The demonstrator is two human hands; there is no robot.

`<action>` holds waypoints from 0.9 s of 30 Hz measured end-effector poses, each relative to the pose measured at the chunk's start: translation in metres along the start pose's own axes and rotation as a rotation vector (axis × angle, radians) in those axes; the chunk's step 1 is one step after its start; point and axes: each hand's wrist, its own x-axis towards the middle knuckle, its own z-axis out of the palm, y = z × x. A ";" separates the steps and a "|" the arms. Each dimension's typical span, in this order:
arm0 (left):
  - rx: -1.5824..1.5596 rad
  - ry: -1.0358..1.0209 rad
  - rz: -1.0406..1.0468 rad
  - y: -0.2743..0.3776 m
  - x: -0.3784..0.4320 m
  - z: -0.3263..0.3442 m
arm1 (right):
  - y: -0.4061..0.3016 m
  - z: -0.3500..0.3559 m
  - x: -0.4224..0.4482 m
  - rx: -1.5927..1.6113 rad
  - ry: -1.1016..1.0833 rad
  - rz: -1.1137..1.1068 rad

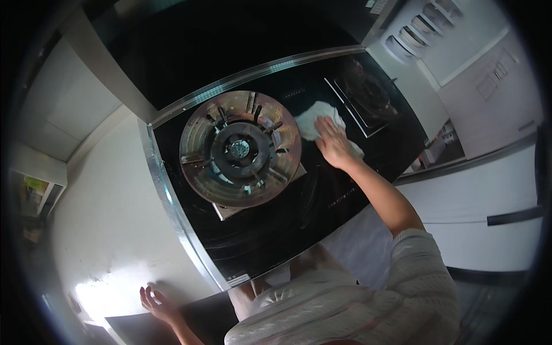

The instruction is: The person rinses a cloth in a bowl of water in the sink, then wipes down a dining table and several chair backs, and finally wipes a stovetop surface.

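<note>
My right hand (331,144) lies flat on a whitish cloth (311,122), pressing it on the black glass top of a stove (276,233), between the two burners. Left of the cloth, a large round metal ring (196,133) with dark pot supports surrounds the left burner (240,148). A metal-edged plate shows under that ring. The right burner (371,91) lies beyond the cloth, partly dark. My left hand (157,304) is empty, with its fingers apart and slightly curled, near the front edge of the pale countertop.
A metal strip (181,233) borders the stove's left side. Behind the stove rises a dark panel (233,47) with a metal edge. A wall rack with dishes (412,36) hangs at upper right, above pale cabinets (496,95). An open shelf (41,189) stands at far left.
</note>
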 end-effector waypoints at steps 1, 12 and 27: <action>0.006 -0.007 -0.016 0.015 -0.012 0.004 | 0.011 0.008 0.035 -0.010 0.010 0.036; 0.015 0.099 -0.156 0.097 -0.040 0.019 | 0.045 -0.012 0.215 -0.237 -0.389 0.161; -0.008 0.038 -0.236 0.126 -0.029 0.013 | -0.098 0.009 0.302 -0.255 -0.577 0.157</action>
